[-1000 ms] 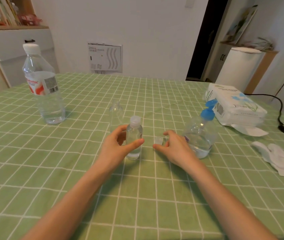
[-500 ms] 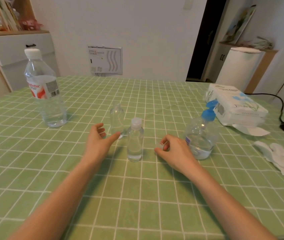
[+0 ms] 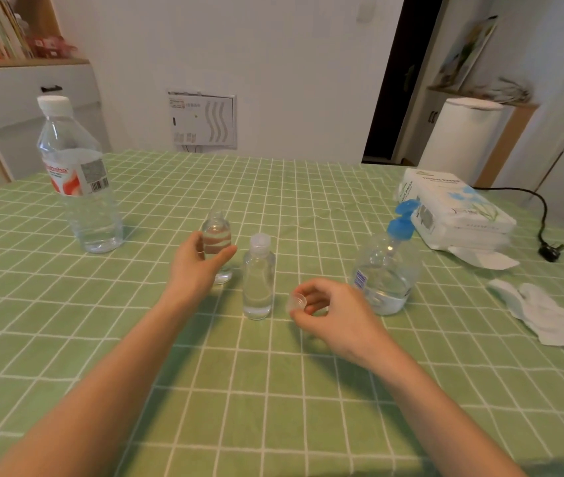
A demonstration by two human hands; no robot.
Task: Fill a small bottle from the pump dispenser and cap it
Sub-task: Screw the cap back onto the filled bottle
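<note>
Two small clear bottles stand near the middle of the desk, which has a green cloth with white squares on it. The small open bottle has no top on. The left hand is wrapped round it, with the thumb in front and the fingers behind. The bottom of this bottle looks to be resting on the desk.

Just beside it, on the right, stands the small capped bottle. It is upright, has clear liquid inside, and sits between the two hands.

The right hand is low over the desk. Its thumb and fingers pinch a little clear cap. The pump dispenser, with its blue top, stands just behind this hand and has some liquid at the bottom.

A big water bottle stands well off to the left. A pack of tissues lies at the right, and a crumpled tissue lies near it.
</note>
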